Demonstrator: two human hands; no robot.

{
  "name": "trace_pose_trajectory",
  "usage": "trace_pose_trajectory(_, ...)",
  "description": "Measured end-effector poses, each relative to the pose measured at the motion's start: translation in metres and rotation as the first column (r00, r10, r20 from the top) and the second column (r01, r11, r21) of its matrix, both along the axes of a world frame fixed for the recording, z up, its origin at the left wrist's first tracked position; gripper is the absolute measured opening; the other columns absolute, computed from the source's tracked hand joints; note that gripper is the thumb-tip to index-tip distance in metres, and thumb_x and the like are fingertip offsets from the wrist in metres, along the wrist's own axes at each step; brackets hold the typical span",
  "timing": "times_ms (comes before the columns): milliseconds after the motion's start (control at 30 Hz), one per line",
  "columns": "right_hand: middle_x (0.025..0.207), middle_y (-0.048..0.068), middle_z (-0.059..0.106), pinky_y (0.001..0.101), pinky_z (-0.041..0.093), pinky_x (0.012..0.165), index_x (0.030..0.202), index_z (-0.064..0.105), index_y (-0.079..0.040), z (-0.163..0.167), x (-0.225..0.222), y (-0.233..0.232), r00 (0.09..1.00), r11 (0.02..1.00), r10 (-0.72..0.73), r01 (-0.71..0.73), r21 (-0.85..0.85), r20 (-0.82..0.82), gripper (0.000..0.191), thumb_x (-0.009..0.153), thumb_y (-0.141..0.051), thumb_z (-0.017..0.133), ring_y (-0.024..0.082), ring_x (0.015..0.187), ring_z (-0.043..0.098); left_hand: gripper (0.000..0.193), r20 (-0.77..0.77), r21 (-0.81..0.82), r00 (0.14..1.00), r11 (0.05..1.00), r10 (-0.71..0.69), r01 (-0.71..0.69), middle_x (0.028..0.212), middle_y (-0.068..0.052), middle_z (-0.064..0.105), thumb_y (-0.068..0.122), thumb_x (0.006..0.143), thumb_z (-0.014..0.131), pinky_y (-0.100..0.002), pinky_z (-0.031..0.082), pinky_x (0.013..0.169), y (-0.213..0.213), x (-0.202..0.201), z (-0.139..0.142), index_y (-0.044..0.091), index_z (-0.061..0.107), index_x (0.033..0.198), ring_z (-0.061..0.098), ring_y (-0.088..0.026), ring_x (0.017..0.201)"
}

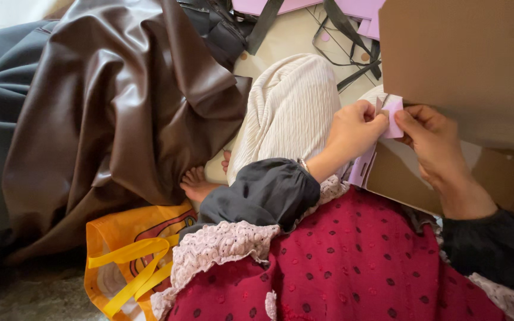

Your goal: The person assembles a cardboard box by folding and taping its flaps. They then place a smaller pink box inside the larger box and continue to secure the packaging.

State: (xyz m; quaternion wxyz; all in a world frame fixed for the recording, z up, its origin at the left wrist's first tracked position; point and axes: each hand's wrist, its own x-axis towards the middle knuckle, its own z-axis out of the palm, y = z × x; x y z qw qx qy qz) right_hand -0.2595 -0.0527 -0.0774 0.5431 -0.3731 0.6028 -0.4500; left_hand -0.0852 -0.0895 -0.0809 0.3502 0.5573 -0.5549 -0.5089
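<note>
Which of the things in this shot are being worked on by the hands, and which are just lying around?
In hand:
left hand and right hand, both pinching the pink tab
brown cardboard sheet that the tab belongs to

Lying about:
brown leather-like fabric
orange bag with yellow handles
black straps
pink card pieces

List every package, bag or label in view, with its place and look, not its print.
Cardboard box panel: upper right, flat, brown.
Pink tab: small, pinched between left hand and right hand.
Orange bag: bottom left, yellow straps.
Pink flat pieces: top edge.
</note>
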Motion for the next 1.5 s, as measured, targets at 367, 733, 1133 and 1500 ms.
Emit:
trace_pose_trajectory(367,0.110,0.006,0.070,0.0361,0.056,0.095,0.109,0.065,-0.006,0.004,-0.008,0.006,0.973,0.997,0.020,-0.038,0.072,0.229,0.010,0.109,-0.016,0.061,0.015,0.099,0.067,0.036,-0.100,0.000,0.991,0.996,-0.085,0.085,0.070,-0.008,0.073,0.038,0.084,0.069,-0.033,0.056,0.062,-0.001,0.004,0.002,0.002,0.072,0.085,0.071,-0.017,0.064)
trace_pose_trajectory(733,0.111,0.007,0.072,0.0373,0.058,0.093,0.114,0.067,-0.004,0.019,-0.016,0.010,0.974,0.994,0.032,-0.054,0.091,0.226,0.013,0.107,-0.013,0.064,0.018,0.099,0.070,0.027,-0.127,-0.105,0.970,0.975,-0.209,0.196,0.068,-0.008,0.070,0.028,0.084,0.070,-0.032,0.055,0.060,-0.005,0.012,0.008,0.001,0.071,0.084,0.067,-0.015,0.063)
trace_pose_trajectory(1133,0.115,0.009,0.071,0.0339,0.057,0.084,0.124,0.064,-0.006,0.033,-0.024,0.005,0.968,0.959,0.107,-0.160,0.234,0.225,0.025,0.101,-0.013,0.059,0.019,0.100,0.070,0.024,-0.440,0.002,0.730,0.812,-0.523,0.584,0.073,-0.003,0.069,0.022,0.094,0.073,-0.024,0.056,0.058,-0.030,0.030,0.011,0.000,0.068,0.085,0.069,-0.008,0.065)
trace_pose_trajectory(1500,0.104,0.008,0.068,0.0326,0.056,0.077,0.116,0.065,-0.001,0.029,-0.016,-0.006,0.960,0.944,0.163,-0.218,0.246,0.228,0.021,0.100,-0.012,0.057,0.015,0.084,0.064,0.034,-0.190,-0.084,0.805,0.827,-0.562,0.556,0.066,-0.003,0.070,0.034,0.087,0.078,-0.026,0.056,0.054,-0.033,0.033,0.030,0.002,0.069,0.077,0.067,-0.007,0.058)
